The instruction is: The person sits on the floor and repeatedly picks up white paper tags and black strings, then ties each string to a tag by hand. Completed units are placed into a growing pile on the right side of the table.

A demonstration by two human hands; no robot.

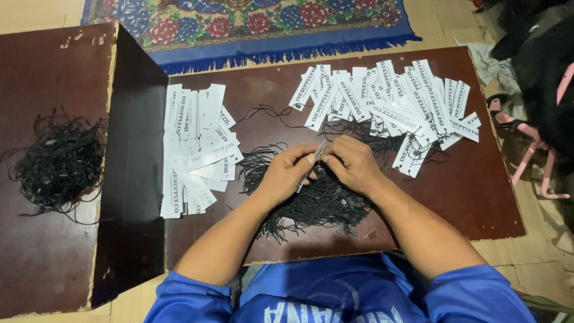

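White paper tag, narrow and strip-shaped, is pinched between the fingertips of both hands above the dark brown tabletop. Left hand closes its grip on the lower part of the tag, thumb on top; right hand closes its grip from the opposite side, fingers curled over the tag's upper part, the two hands touching at the fingertips. Whether a string is also in the grip cannot be told. Directly beneath the grip lies a loose heap of black strings, spreading toward the person's body and a little to the left of the grip. Beyond the grip and to its right, a fanned spread of white printed tags lies on the tabletop, with black strings running under some of them. To the left of the grip, a second pile of white tags lies overlapped near the edge of a raised dark panel. Farther left, past that panel, a separate bundle of black strings rests on a lower brown surface. Blue sleeves cover both upper arms.
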